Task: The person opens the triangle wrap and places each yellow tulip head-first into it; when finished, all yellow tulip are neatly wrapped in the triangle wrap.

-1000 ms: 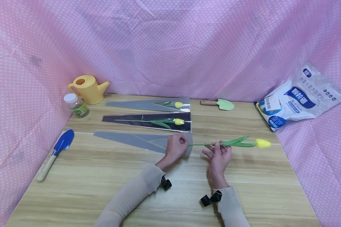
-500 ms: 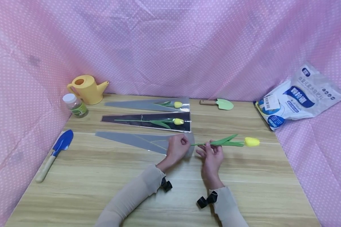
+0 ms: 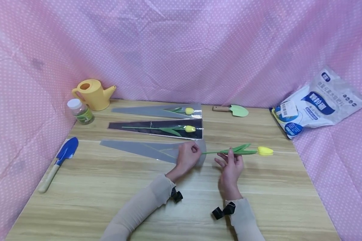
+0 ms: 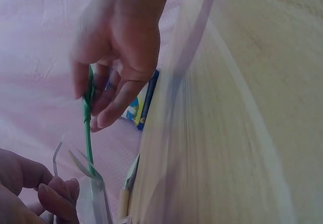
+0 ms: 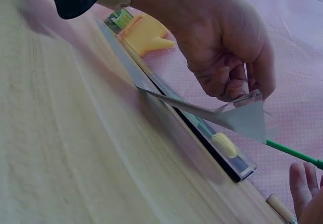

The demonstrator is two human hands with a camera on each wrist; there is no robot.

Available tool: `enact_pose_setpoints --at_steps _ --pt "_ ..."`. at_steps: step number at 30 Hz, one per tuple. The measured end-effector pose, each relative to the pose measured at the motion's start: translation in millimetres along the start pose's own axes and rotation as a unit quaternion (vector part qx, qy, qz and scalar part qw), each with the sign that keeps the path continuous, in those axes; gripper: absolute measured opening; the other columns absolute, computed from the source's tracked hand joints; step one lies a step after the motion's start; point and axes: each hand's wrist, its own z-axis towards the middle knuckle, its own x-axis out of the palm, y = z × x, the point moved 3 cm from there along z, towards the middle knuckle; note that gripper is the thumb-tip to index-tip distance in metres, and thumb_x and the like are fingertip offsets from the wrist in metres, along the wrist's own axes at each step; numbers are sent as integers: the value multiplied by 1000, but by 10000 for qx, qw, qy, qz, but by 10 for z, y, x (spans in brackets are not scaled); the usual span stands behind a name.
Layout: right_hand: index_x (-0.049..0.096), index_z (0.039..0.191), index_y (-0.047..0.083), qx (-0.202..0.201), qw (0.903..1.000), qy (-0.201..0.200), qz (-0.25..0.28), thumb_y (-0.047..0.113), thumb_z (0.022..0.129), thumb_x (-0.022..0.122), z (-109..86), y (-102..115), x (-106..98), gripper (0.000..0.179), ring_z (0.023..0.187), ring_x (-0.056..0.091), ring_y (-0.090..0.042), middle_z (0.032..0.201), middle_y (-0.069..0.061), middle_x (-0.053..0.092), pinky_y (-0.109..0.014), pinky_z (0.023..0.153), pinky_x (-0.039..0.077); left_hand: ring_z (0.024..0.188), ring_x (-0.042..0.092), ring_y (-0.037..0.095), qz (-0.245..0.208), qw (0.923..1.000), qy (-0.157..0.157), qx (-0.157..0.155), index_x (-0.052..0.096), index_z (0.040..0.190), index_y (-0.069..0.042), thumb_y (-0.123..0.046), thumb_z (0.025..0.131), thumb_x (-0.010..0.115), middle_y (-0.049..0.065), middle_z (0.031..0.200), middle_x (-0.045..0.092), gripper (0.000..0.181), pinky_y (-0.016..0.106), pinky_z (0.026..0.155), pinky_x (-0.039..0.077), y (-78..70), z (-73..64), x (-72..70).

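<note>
A yellow tulip (image 3: 265,151) with green leaves lies level across the middle in the head view, its bloom to the right. My right hand (image 3: 231,169) holds its stem near the leaves, between thumb and fingers. The stem's lower end enters the wide right end of a grey flower sleeve (image 3: 132,148). My left hand (image 3: 187,155) pinches that sleeve's edge at the opening. In the right wrist view, the sleeve mouth (image 5: 246,118) stands spread below my left fingers, with the green stem (image 5: 290,152) running into it. How far the stem reaches inside is hidden.
Behind lie a dark sleeve (image 3: 132,130) and another grey sleeve (image 3: 138,111), each with a yellow tulip. A yellow watering can (image 3: 93,95), a jar (image 3: 82,113) and a blue trowel (image 3: 64,154) stand or lie left. A green trowel (image 3: 239,110) and fertilizer bag (image 3: 316,103) are right.
The tulip has slid left, its stem further into the sleeve. My right hand moved left with it, then back right along the stem. My left hand stays at the sleeve's mouth.
</note>
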Motion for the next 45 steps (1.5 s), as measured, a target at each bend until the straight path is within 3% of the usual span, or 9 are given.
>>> enact_pose_setpoints --at_steps 15,23,29,32,37,45 --pt "44 138 -3 440 9984 339 -134 27 100 58 -71 -156 77 50 93 74 -12 123 -18 60 -30 86 60 54 53 3 -6 10000 59 -10 74 78 -1 1 78 67 12 67 72 7 17 54 46 -25 -23 30" --pt "45 136 -6 506 9977 441 -104 22 99 61 -84 -201 114 50 93 74 -13 111 -7 63 -31 86 60 54 53 4 -121 9998 111 -89 73 79 -1 1 78 66 12 67 71 7 17 54 46 -38 -33 31" --pt "46 134 10 715 9953 565 -328 34 101 57 -74 -151 66 43 101 73 -12 121 -7 65 -30 87 60 54 53 5 -57 10000 24 -76 73 79 -2 0 78 66 11 68 71 8 17 54 46 -37 -18 3" --pt "48 128 14 658 9961 518 -275 35 102 54 -56 -117 36 34 99 73 -12 114 -2 68 -29 84 60 54 52 4 -26 10000 -30 -64 73 78 -2 0 78 66 11 66 71 7 17 53 45 -35 -11 -11" --pt "52 122 10 429 9977 468 -251 29 102 56 -56 -95 40 28 92 73 -11 106 0 68 -27 83 60 53 51 3 -19 10000 -24 -39 73 77 0 2 77 65 12 66 71 8 16 53 44 -29 -8 -10" --pt "52 123 10 435 9971 473 -407 24 102 56 -101 -113 80 25 95 72 -10 114 -4 62 -29 87 59 52 51 3 27 9999 -1 107 72 75 -1 4 77 65 11 64 70 8 16 52 45 -30 -13 2"
